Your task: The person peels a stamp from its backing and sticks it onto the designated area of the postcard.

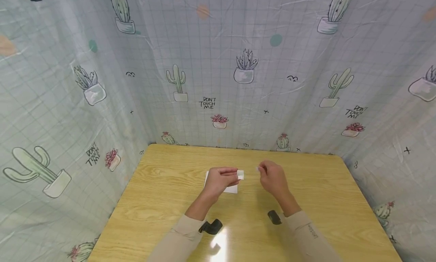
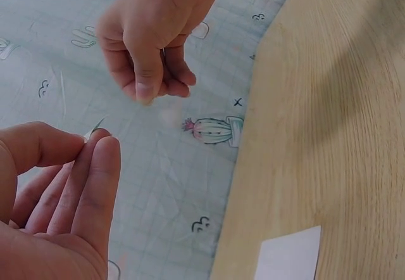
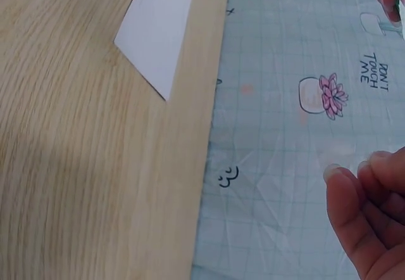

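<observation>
My left hand point(image 1: 217, 182) pinches a small white paper square point(image 1: 240, 175) between thumb and fingers, above the table. Edge-on in the left wrist view, the square point(image 2: 95, 128) is a thin sliver at the fingertips. To its right and apart from it, my right hand point(image 1: 273, 177) pinches a small, pale, see-through piece point(image 1: 257, 169) at its fingertips. Against the curtain that piece point(image 2: 169, 116) shows only as a faint patch. A flat white sheet point(image 1: 232, 189) lies on the table under my left hand, which partly hides it in the head view.
The wooden table point(image 1: 163, 179) has its back edge against a cactus-print curtain point(image 1: 218, 84), which also hangs along both sides. Black wrist mounts point(image 1: 212, 227) stick out at both sleeves, low over the table.
</observation>
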Available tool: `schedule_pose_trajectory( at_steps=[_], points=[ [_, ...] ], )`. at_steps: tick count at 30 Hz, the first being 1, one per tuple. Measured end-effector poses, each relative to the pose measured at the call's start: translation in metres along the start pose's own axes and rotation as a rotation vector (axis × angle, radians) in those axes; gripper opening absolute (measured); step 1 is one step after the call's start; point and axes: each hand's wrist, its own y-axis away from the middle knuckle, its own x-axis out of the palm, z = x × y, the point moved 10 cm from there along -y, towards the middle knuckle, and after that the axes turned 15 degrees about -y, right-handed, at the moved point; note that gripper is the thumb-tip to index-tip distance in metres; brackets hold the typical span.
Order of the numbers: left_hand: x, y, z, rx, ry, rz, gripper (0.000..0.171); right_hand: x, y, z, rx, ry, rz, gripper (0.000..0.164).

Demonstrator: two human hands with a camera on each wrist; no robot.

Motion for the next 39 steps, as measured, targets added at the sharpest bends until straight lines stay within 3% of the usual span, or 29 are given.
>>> schedule_pose_trajectory(
  at_steps=[3, 7, 11, 16, 21, 31, 35, 39],
  points=[
    [-0.001, 0.000, 0.000, -0.004, 0.005, 0.000, 0.034, -0.002, 0.001, 0.003, -0.059, 0.012, -0.017, 0.007],
    [-0.003, 0.000, 0.000, -0.009, 0.010, -0.004, 0.033, -0.002, 0.007, 0.019, -0.258, -0.001, -0.051, 0.004],
    [-0.003, -0.001, 0.000, -0.012, 0.016, -0.005, 0.033, 0.001, 0.017, 0.039, -0.472, -0.054, -0.058, 0.016],
    [-0.002, -0.002, 0.001, -0.019, 0.033, 0.002, 0.031, 0.006, 0.031, 0.054, -0.606, -0.114, -0.068, 0.036],
    [0.001, -0.003, 0.001, -0.028, 0.069, 0.011, 0.031, 0.009, 0.036, 0.058, -0.639, -0.179, -0.054, 0.041],
    [0.005, -0.004, 0.002, -0.038, 0.096, 0.015, 0.030, 0.013, 0.039, 0.063, -0.689, -0.205, -0.033, 0.029],
    [0.006, -0.004, 0.001, -0.034, 0.103, 0.014, 0.031, 0.011, 0.039, 0.063, -0.689, -0.198, -0.061, 0.025],
    [0.006, -0.005, 0.000, -0.012, 0.046, 0.001, 0.031, 0.009, 0.037, 0.058, -0.680, -0.206, -0.105, 0.026]
  ],
)
